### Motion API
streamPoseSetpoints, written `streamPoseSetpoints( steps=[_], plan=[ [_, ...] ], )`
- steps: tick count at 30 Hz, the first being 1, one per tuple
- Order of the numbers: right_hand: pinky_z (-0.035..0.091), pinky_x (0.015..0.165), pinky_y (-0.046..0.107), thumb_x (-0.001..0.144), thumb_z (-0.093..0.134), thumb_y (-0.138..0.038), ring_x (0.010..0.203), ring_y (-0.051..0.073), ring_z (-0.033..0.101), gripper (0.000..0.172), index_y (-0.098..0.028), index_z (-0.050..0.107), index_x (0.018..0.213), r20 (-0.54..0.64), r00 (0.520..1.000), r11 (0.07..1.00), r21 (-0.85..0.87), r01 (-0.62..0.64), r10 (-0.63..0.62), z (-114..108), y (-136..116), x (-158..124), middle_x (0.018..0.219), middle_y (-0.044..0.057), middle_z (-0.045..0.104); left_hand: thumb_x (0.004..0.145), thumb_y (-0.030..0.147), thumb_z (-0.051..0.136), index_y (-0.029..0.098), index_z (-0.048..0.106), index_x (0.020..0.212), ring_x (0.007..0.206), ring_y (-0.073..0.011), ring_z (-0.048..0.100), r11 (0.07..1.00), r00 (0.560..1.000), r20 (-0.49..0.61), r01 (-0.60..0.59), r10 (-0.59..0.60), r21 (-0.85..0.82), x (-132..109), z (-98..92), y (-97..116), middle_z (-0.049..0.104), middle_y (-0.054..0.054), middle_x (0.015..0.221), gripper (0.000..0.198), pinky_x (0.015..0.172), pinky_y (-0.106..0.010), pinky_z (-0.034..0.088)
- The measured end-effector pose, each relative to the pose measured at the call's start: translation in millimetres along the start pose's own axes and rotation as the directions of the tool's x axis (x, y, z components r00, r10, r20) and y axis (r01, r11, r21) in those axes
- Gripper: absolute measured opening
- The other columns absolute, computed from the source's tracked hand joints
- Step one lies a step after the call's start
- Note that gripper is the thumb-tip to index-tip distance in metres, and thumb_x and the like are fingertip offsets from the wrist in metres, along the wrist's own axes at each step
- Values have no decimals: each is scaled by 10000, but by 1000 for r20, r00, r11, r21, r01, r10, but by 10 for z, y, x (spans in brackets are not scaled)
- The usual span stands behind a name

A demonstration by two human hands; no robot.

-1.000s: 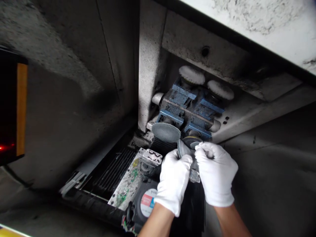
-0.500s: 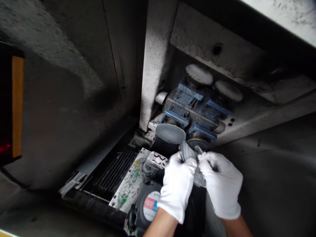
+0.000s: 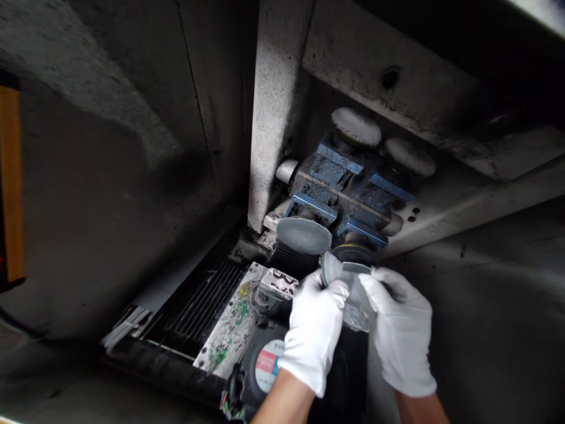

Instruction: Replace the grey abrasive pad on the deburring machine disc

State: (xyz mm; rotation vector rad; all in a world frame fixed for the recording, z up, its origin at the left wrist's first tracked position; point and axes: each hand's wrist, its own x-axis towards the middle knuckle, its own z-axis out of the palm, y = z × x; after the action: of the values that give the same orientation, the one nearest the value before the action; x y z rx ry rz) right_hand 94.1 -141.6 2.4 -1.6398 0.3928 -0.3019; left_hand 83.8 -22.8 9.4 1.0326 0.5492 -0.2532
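Sheeting, thin, grey and round-edged [image 3: 332, 268], is between our two hands, just in front of a round black pad with a yellow line at its rim [image 3: 354, 253]; whether it is one folded piece or two, we cannot tell. Our left hand in its white cloth glove [image 3: 314, 330] has thumb and fingers closed on the curled left part, probably because so limp a piece needs gripping to stand up. Our right hand, also in a white cloth glove [image 3: 402, 330], seems to pinch the right edge between thumb and forefinger, leaving only a slim gap behind the tips; its other fingers are curled in. Gripping from both sides likely lets us steer each edge separately. Beneath our hands a dull silvery metal piece [image 3: 356, 318] partly shows. The pad is mounted on a dusty blue metal block assembly [image 3: 339, 182], beside a flat grey round disc [image 3: 303, 235], with two pale fuzzy round pads [image 3: 356, 126] on the far side. Nearer and to the left are a paint-stained whitish metal plate [image 3: 229, 324] and a black round housing with a red, blue and white label [image 3: 267, 365].
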Motion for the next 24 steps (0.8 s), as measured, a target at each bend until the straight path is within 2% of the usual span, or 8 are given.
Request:
streamPoseSetpoints(
  steps=[3, 7, 9, 12, 14, 17, 20, 24],
  plan=[
    [563, 752, 261, 621, 888, -337, 769, 156, 682, 284, -216, 750, 837, -8, 1000, 998, -59, 19, -19, 39, 83, 17, 852, -8, 756, 750, 215, 600, 178, 703, 1046, 972, -294, 688, 1000, 998, 62, -9, 10, -20, 21, -14, -28, 746, -112, 1066, 315, 816, -366, 504],
    [550, 720, 237, 686, 843, -309, 733, 139, 671, 179, -223, 733, 798, -78, 981, 977, -135, 165, -177, 24, 104, -7, 799, -29, 745, 756, 237, 600, 177, 682, 1064, 996, -312, 676, 1000, 998, 67, 4, -3, -17, 36, -20, -42, 743, -118, 1079, 324, 809, -375, 497],
    [537, 718, 231, 732, 804, -282, 735, 132, 661, 119, -230, 725, 803, -14, 958, 930, -242, 276, -288, -6, 84, -6, 801, -36, 733, 757, 230, 591, 185, 680, 1066, 978, -297, 674, 999, 999, 45, 15, -16, 32, 36, -23, -26, 744, -107, 1067, 325, 801, -369, 493],
    [503, 754, 223, 794, 735, -221, 757, 116, 641, 43, -245, 705, 812, 159, 877, 763, -438, 475, -454, -52, 26, 18, 818, -51, 707, 769, 220, 574, 204, 693, 1029, 895, -254, 669, 996, 1000, 24, -8, 6, 90, 33, -25, 18, 747, -77, 1020, 287, 791, -352, 484],
    [480, 764, 214, 818, 702, -187, 764, 103, 631, 71, -253, 683, 799, 255, 826, 666, -495, 558, -502, -66, -26, 35, 821, -64, 690, 771, 214, 569, 210, 695, 1009, 863, -233, 657, 996, 1000, 16, -8, 6, 90, 28, -19, 52, 742, -62, 995, 270, 784, -340, 477],
    [471, 750, 221, 835, 679, -173, 747, 98, 622, 92, -252, 670, 788, 336, 790, 620, -491, 612, -513, -59, -91, 48, 811, -69, 677, 768, 190, 564, 186, 689, 965, 838, -227, 645, 993, 999, -13, 42, -41, 107, 18, -6, 90, 712, -52, 850, 233, 745, -319, 465],
    [484, 763, 241, 828, 692, -182, 770, 117, 632, 77, -245, 680, 785, 284, 835, 697, -460, 550, -471, -45, -84, 49, 818, -55, 685, 769, 172, 554, 181, 688, 968, 823, -227, 646, 991, 998, -21, 61, -59, 115, 6, -2, 97, 686, -41, 779, 240, 718, -309, 461],
    [507, 732, 265, 821, 730, -240, 789, 141, 641, 44, -236, 704, 856, 153, 922, 858, -337, 388, -356, -56, 39, 44, 868, -26, 705, 751, 198, 567, 210, 691, 1019, 892, -249, 670, 996, 998, -35, 50, -47, 76, -24, -10, 77, 740, -67, 994, 295, 783, -345, 484]
  ],
)
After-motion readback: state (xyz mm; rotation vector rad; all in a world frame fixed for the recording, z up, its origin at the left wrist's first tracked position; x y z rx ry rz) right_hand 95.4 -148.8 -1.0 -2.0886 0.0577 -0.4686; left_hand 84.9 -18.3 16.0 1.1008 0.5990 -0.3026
